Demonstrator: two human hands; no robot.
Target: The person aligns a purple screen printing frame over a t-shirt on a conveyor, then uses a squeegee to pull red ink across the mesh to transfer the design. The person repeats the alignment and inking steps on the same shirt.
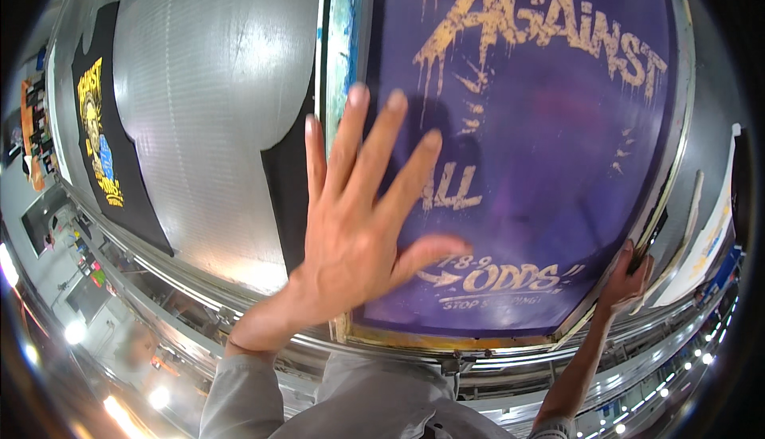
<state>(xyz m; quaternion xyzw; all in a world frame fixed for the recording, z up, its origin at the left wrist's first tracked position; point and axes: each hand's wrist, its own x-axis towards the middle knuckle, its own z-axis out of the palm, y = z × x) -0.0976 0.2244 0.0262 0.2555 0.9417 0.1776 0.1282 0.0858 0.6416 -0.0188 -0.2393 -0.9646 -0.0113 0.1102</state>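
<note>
A large printing screen (550, 136) with purple mesh and pale stencilled lettering fills the right half of the head view. My left hand (351, 232) is open above its left edge, fingers spread and thumb out over the mesh. Whether that palm touches anything I cannot tell. At the screen's lower right corner, my right hand (625, 281) has its fingers curled around the frame edge. Black fabric (283, 188) shows beside the screen's left side, partly hidden by my left hand.
A black shirt (131, 168) with a yellow and blue print lies on the silver table (215, 104) at left. Metal rails (478, 367) run along the near edge. White material (705, 248) lies at far right. Another person (139, 347), blurred, shows at lower left.
</note>
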